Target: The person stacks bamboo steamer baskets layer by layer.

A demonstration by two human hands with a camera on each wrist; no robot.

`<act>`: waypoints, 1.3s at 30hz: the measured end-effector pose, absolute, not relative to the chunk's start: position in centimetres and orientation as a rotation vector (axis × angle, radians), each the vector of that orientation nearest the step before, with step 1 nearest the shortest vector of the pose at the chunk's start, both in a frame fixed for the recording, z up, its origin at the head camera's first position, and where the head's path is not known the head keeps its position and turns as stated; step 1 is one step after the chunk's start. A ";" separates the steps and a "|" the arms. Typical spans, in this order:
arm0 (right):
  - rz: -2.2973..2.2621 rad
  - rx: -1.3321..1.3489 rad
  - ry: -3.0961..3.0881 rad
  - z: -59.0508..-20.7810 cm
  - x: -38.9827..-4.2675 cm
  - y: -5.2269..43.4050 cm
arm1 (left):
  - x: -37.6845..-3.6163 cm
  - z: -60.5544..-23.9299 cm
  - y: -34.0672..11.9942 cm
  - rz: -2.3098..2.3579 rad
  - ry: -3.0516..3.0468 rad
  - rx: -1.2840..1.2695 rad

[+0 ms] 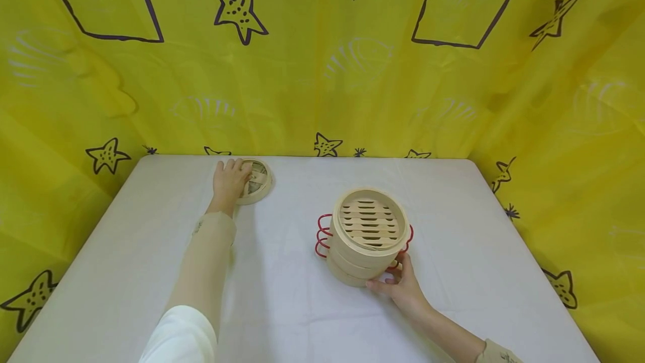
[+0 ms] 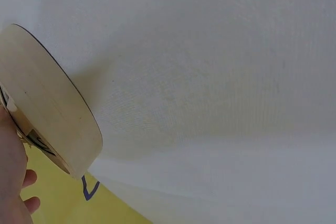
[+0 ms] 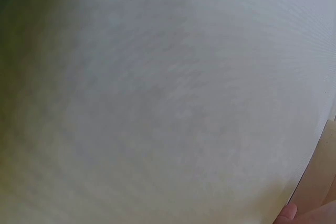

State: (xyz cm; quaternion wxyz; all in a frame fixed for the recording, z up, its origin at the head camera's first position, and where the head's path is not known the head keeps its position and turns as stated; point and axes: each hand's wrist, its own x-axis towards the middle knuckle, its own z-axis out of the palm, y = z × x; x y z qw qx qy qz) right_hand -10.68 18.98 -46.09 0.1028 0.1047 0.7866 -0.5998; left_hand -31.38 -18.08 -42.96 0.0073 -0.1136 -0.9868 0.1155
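The bamboo steamer point(image 1: 369, 234) is seated in a red wire holder point(image 1: 322, 234) on the white table point(image 1: 282, 307), its slatted floor exposed. Its near wall is gripped by the right hand point(image 1: 400, 284), thumb and fingers curled against it. Well left of the steamer and farther back, the woven lid point(image 1: 257, 182) is covered by the left hand point(image 1: 229, 181), fingers laid over its edge.

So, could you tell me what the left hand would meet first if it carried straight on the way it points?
The left hand already touches the bamboo lid; beyond that, probably only bare white table until the yellow backdrop, though depth is unclear.
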 end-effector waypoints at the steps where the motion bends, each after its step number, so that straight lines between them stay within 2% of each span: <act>1: -1.772 0.305 2.324 -46.1 -10.7 19.0 | -31.4 -43.0 -18.1 0.358 -3.084 -0.358; 39: -1.761 0.300 2.337 -45.9 -10.7 19.0 | -30.8 -43.7 -18.9 0.201 -3.011 -0.537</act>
